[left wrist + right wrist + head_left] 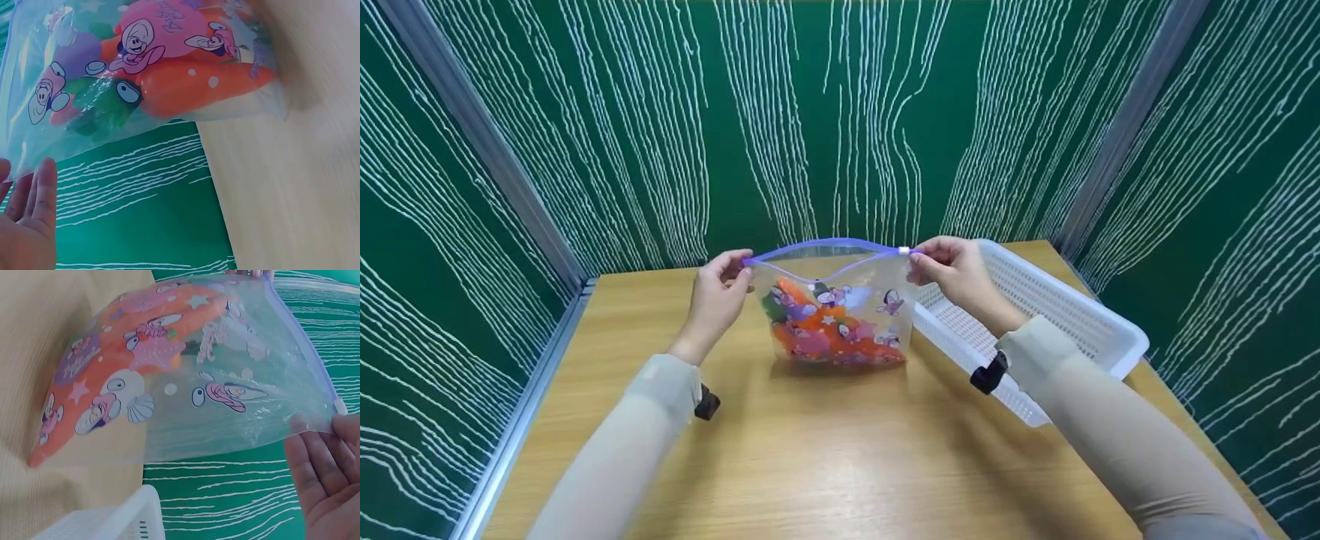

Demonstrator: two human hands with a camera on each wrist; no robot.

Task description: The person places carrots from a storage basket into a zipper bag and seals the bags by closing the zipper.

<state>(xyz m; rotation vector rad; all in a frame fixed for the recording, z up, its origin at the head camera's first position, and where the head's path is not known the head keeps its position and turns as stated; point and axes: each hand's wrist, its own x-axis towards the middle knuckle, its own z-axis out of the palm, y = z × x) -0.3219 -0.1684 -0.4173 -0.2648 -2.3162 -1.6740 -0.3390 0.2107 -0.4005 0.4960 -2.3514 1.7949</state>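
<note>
A clear zip bag (896, 322) printed with cartoon figures, shells and stars hangs upright between my two hands. Its purple zip (840, 242) gapes in the middle, and the white slider (904, 251) sits at the right end. Orange carrot-shaped things with green tops, like the carrot (185, 90) in the left wrist view, lie in the bottom of the bag. My left hand (718, 296) pinches the upper left corner between thumb and fingers. At the upper right corner, right beside the slider, my right hand (960, 274) pinches the bag's edge.
A white perforated plastic basket (1065, 300) stands on the right of the wooden table (810, 465), partly behind my right forearm. Green panels (877, 112) with white wavy lines and grey metal posts (1117, 142) enclose the table at the back and sides.
</note>
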